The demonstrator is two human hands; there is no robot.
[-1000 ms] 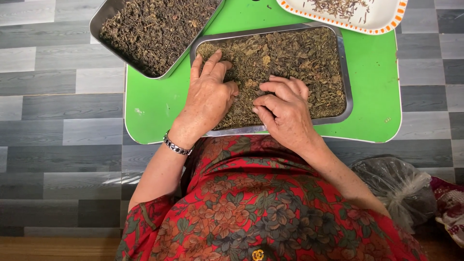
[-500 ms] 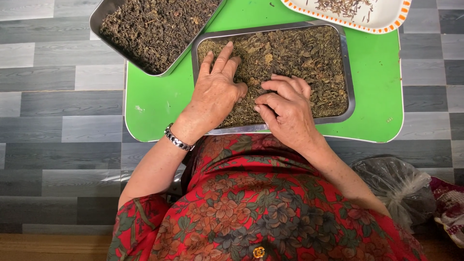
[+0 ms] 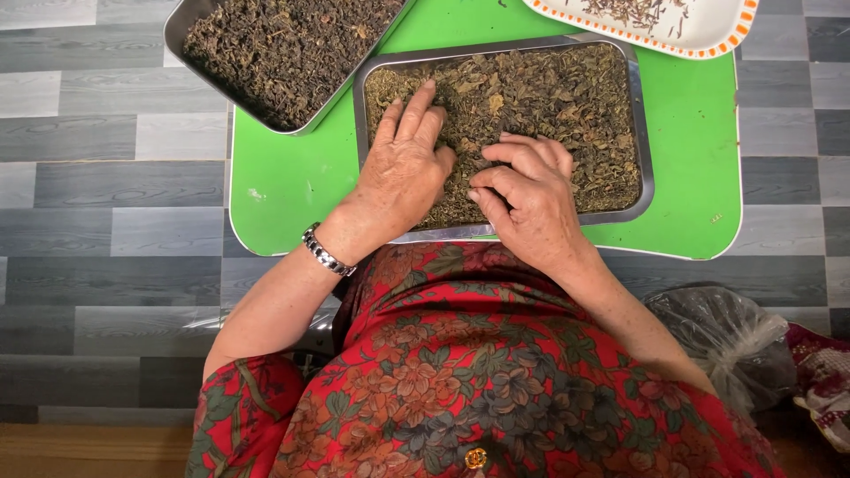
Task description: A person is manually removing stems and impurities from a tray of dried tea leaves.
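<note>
A rectangular metal tray point(image 3: 639, 133) full of dried brown-green leaves point(image 3: 549, 93) lies on a green table point(image 3: 292, 186). My left hand point(image 3: 403, 168) rests flat on the leaves in the tray's near left part, fingers spread and pointing away. A metal bracelet point(image 3: 326, 251) circles that wrist. My right hand point(image 3: 524, 195) lies beside it on the leaves, fingers curled inward toward the left hand, thumb near the tray's front rim. Whether it pinches any leaves cannot be seen.
A second metal tray point(image 3: 190, 66) of darker dried leaves overlaps the table's far left corner. A white dish with an orange-dotted rim point(image 3: 708, 35) holds a few stems at the far right. A clear plastic bag point(image 3: 722, 332) lies on the grey plank floor point(image 3: 106, 177).
My left hand has slid farther up into the tray and its fingers have spread. My right hand has barely moved.
</note>
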